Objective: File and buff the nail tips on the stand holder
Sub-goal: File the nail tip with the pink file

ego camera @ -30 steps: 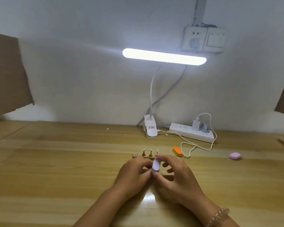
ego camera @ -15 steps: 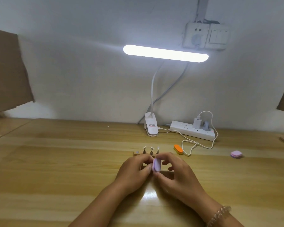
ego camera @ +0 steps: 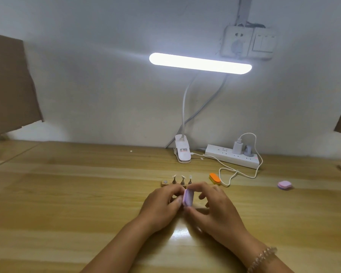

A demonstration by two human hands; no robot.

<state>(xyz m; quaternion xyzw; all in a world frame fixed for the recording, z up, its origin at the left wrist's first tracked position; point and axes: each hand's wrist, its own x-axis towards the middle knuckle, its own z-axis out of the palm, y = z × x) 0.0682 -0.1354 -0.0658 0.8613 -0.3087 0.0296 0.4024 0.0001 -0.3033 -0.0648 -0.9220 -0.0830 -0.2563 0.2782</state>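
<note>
A small wooden stand holder [ego camera: 164,183] lies on the desk with three nail tips [ego camera: 182,177] upright on pegs and one empty spot at its left end. Just in front of it, my right hand [ego camera: 215,210] pinches a purple buffer block [ego camera: 187,197] between thumb and fingers, holding it on edge. My left hand [ego camera: 160,203] has its fingers and thumb curled together against the block's left face. They seem to pinch a nail tip peg, which is almost wholly hidden.
An orange buffer block [ego camera: 214,178] lies right of the stand, and another purple block [ego camera: 284,185] lies further right. At the back of the wooden desk [ego camera: 67,194] are a clip lamp [ego camera: 182,153], a power strip [ego camera: 232,155] and a looping white cable [ego camera: 227,175].
Both hands stay together in front of the stand. The purple block shifts only slightly between my fingers, and the view has tilted a little.
</note>
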